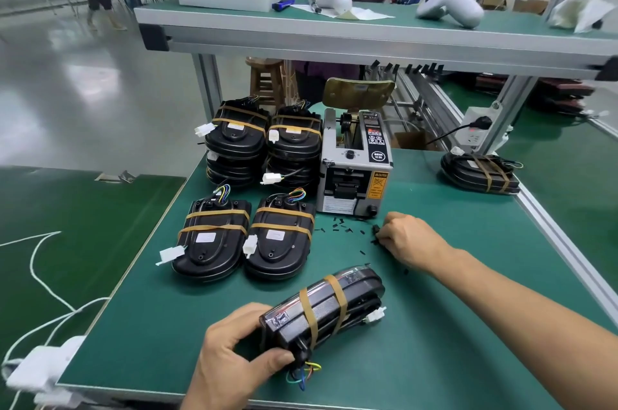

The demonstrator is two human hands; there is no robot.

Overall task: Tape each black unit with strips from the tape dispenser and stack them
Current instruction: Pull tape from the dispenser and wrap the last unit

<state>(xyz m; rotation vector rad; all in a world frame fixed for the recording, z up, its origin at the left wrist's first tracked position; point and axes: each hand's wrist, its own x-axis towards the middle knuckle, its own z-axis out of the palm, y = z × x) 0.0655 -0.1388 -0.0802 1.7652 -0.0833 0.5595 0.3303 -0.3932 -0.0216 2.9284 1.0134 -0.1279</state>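
Note:
My left hand (234, 352) grips the near end of a black unit (331, 306) that lies tilted on the green mat, wrapped by two tan tape strips. My right hand (406, 239) rests on the mat just right of the tape dispenser (354, 169), fingers curled around a small black piece (376, 232). Two taped units (212, 239) (279, 237) lie side by side in front of the dispenser's left. Behind them stand two stacks of taped units (235, 145) (294, 147). One more taped unit (480, 172) lies at the far right.
Small black scraps (341, 225) litter the mat in front of the dispenser. An upper shelf (368, 31) carries white shells, a white box and paper; another person's hand reaches over it. A power strip (476, 128) hangs on the right post. White cords trail off the left edge.

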